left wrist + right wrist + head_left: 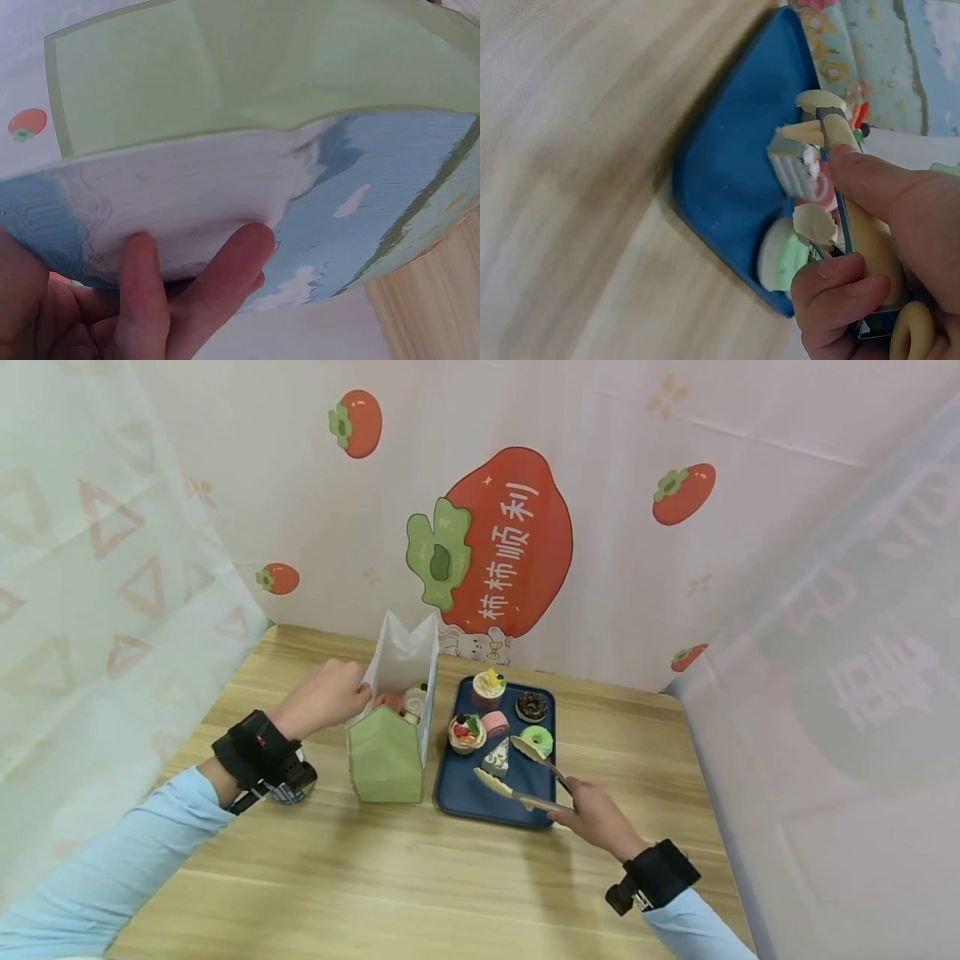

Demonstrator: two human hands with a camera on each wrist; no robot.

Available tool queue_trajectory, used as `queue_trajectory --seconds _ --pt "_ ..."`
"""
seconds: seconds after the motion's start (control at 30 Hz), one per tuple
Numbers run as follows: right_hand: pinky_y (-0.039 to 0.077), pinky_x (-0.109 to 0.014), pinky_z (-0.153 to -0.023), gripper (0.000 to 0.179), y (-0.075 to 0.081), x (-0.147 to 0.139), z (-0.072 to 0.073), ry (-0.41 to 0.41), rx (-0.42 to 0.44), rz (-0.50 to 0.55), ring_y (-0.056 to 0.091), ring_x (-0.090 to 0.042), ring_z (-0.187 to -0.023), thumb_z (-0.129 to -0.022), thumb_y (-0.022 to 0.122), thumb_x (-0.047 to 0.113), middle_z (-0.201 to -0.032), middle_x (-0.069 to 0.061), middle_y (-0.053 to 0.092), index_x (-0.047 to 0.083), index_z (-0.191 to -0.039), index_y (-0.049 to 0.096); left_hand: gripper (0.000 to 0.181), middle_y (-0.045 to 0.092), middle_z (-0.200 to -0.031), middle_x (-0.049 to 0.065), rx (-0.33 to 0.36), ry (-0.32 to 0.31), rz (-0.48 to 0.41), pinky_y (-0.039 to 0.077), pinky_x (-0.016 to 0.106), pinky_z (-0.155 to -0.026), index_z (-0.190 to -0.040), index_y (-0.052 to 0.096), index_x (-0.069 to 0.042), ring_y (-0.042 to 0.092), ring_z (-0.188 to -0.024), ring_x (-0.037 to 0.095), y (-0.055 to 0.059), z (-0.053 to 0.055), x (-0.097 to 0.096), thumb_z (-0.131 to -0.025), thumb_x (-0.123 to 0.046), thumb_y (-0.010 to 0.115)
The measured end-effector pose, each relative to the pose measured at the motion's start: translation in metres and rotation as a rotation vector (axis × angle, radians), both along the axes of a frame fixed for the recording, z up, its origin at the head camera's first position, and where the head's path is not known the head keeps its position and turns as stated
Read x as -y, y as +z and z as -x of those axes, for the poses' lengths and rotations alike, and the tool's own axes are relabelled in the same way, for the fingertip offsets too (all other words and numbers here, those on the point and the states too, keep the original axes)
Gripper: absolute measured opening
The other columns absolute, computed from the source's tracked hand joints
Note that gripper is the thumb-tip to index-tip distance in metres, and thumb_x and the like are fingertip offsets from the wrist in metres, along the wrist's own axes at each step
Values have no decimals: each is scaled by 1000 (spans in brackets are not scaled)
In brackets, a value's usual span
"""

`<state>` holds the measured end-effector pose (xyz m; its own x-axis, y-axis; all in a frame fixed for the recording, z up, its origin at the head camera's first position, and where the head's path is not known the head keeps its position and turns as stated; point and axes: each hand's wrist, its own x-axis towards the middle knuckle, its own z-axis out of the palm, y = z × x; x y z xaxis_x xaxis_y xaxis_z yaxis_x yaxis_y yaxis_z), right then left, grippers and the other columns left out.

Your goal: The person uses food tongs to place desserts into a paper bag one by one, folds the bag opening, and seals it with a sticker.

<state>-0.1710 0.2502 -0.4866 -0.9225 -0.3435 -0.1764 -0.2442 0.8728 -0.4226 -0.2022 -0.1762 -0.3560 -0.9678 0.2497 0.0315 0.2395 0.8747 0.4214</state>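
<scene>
My left hand (330,693) grips the upper left side of a green paper bag (386,764), its fingers (144,277) against the painted side panel. Inside the open bag sit a white swirl roll (414,700) and a pink pastry. My right hand (603,822) holds a pair of tongs (870,247) with cream-coloured tips. Their arms are spread, the tips on either side of a triangular cake slice (496,759) on a dark blue tray (461,793). The far tip overlaps a green doughnut (537,737) in the head view.
The tray also bears a berry tart (467,732), a pink roll (495,722), a cream-topped cupcake (489,687) and a chocolate doughnut (531,706). Printed curtains (615,593) surround the wooden table (390,885) at the back and sides. The bag stands just left of the tray.
</scene>
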Motion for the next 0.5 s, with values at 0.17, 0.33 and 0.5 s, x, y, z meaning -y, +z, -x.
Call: queue_trajectory --seconds 0.17,0.33,0.5 --pt "31 -24 -48 36 -14 4 -1 -36 7 22 42 -12 -54 -86 77 22 -68 -1 50 -2 -107 62 23 38 -60 0 0 1 -12 29 26 -46 -73 57 -2 36 -49 12 -1 -1 0 -93 -5 47" --pt "33 -24 -51 22 -22 1 -1 -52 -48 38 43 -12 -56 -86 76 19 -66 1 50 4 -95 63 22 37 -61 0 -5 5 -20 29 26 -46 -74 58 -1 36 -50 12 -2 -1 2 -93 -4 47" --pt "29 -22 -51 22 -20 -8 -1 -34 -44 48 38 -8 -54 -87 76 22 -63 4 46 7 -97 64 23 38 -61 0 -23 -5 -15 29 27 -47 -71 56 -2 38 -51 13 -1 -1 3 -91 -1 46"
